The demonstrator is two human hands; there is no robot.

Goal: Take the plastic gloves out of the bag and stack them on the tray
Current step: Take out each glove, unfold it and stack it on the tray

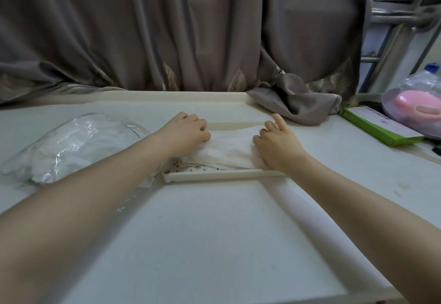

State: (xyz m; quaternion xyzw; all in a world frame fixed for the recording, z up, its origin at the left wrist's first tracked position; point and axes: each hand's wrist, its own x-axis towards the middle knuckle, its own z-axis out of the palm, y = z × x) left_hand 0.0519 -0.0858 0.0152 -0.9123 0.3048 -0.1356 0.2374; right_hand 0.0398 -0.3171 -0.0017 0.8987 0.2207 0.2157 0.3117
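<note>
Head view looks down over two bare forearms reaching forward across a pale bench (pixel 214 232). Nearest the camera the bench surface is plain. Further out lies a shallow cream tray (pixel 222 174), its near rim running left to right between the arms. A stack of thin white plastic gloves (pixel 229 147) lies crumpled on the tray, with a few small green specks showing on the tray floor by the near rim. The left hand (pixel 185 132) rests on the left end of the gloves with its fingers curled down into them; whether it pinches them I cannot tell. The right hand (pixel 274 144) lies on the right end of the stack, fingers bent loosely, with one finger stretched out toward the far rim. To the left of the tray, just beside the left forearm, sits a clear bag (pixel 69 146) with more white gloves inside. At the right edge of the bench lie a green box (pixel 379 128) and a pink object (pixel 422 107) wrapped in clear plastic. Behind everything hangs a grey-brown curtain (pixel 167 29), one fold of it draped onto the bench just beyond the right hand.
</note>
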